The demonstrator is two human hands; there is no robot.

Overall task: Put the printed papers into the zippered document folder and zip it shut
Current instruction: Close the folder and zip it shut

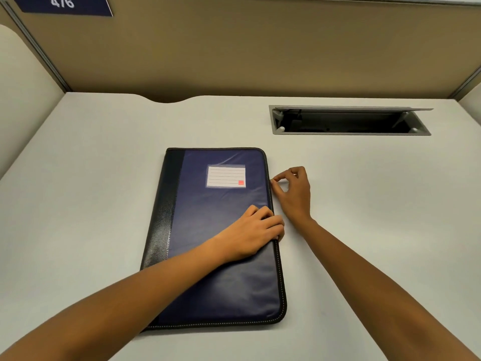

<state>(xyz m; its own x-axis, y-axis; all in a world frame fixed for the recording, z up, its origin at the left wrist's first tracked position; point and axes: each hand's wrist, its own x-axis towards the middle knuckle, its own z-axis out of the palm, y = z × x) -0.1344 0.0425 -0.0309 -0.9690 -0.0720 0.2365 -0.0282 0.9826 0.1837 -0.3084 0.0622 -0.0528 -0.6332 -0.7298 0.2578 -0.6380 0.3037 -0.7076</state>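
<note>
Your left hand [250, 233] presses flat on the closed folder [218, 238] on the bench [91, 178] while your right hand [294, 191] fingers pinch at its zip edge, so I think you pull next.

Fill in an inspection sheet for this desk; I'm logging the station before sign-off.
Surface: pale desk, bare around the folder.
Job's things: blue zippered folder lying flat, cover closed; printed papers not visible.
Clutter: nothing seen.
Grippers: left hand pressing the folder's right edge; right hand pinching at the zipper edge, pull too small to confirm.
Cables: nothing seen.
Surroundings: open cable hatch in the desk, tan partition, sign reading 476.
</note>
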